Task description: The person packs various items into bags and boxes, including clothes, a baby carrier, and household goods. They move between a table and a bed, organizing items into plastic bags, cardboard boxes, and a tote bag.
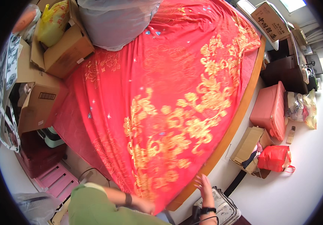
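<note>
A red bed cover (167, 112) with gold floral patterns lies rumpled over the bed. At its near corner is my left hand (146, 206), blurred, with the cloth's folds running together towards it. Its fingers appear closed on the fabric, though their tips are hard to make out. My right hand (204, 186) is raised beside the wooden bed rail (232, 132), holding nothing, with its fingers spread. Both wrists carry dark bands. Under the cover, a pinkish-red mattress (74, 121) shows along the left side.
A large, full translucent bag (116, 22) rests on the bed's far part. Cardboard boxes (41, 104) are piled at left, above a pink slatted stool (57, 180). To the right are a patterned suitcase (226, 208), an open carton (246, 149), a red bag (274, 158) and a pink storage bin (267, 109).
</note>
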A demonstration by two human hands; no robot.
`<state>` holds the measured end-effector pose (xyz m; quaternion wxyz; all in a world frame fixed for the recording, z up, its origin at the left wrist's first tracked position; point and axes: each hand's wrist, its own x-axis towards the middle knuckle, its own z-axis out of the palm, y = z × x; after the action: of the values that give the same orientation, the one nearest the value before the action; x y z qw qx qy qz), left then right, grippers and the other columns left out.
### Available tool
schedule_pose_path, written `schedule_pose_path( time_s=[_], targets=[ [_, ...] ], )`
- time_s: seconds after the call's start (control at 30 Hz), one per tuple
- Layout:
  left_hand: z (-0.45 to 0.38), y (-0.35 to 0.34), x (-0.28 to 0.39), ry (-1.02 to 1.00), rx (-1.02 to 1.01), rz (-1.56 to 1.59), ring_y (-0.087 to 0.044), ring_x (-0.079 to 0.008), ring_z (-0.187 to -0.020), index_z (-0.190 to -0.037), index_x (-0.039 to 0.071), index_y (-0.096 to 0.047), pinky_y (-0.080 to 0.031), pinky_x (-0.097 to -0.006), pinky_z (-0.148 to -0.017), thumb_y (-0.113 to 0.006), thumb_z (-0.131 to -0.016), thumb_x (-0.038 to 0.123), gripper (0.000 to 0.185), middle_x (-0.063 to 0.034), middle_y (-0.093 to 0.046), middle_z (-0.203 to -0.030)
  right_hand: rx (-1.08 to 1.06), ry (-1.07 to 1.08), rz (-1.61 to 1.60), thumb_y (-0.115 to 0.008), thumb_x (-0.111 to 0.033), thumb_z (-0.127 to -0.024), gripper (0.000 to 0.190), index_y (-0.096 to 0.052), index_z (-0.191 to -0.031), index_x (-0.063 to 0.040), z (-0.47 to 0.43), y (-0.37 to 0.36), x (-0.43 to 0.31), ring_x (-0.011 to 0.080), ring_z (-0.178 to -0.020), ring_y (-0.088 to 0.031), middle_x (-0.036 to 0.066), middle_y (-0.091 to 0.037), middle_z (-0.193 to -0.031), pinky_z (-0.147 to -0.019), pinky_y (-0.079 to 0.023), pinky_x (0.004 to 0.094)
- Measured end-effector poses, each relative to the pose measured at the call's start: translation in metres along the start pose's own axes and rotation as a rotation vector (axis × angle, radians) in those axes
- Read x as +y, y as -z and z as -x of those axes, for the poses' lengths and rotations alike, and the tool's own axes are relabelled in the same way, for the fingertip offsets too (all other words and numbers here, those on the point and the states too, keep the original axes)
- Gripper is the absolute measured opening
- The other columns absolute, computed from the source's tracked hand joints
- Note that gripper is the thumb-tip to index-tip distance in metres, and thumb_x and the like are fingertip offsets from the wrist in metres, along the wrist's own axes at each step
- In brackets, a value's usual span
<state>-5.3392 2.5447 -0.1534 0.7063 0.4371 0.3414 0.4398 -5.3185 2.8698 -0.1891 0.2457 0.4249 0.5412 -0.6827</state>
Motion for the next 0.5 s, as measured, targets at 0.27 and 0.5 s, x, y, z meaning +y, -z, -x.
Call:
schedule_pose_path(
  time_s=[0.27, 0.5],
  targets=[
    [-0.102, -0.074, -0.075, -0.284, 0.791, 0.659, -0.037, -0.0106, -0.048, -0.053, 0.002, -0.047, -0.032, -0.0267, -0.046, -0.046, -0.061, 0.003, 0.009, -0.0022, -0.043, -0.049, -0.188, -0.177, -0.070, -0.052, -0.029, -0.082, 0.039, -0.044, -0.112, -0.005, -0.086, -0.144, 0.040, 0.0218, -0.092, -0.053, 0.010, -0.054, -0.102, -0.077, -0.044, 0.0368],
    [-0.189, -0.101, -0.044, -0.687, 0.944, 0.819, -0.041, -0.0157, -0.050, -0.053, 0.007, -0.041, -0.036, -0.0268, -0.052, -0.047, -0.071, 0.006, 0.019, -0.0031, -0.039, -0.050, -0.048, 0.219, -0.353, -0.040, -0.012, -0.087, 0.020, -0.044, -0.102, -0.001, -0.024, -0.033, 0.013, 0.0208, -0.081, -0.058, 0.012, -0.056, -0.094, -0.071, -0.049, 0.0344]
  ],
)
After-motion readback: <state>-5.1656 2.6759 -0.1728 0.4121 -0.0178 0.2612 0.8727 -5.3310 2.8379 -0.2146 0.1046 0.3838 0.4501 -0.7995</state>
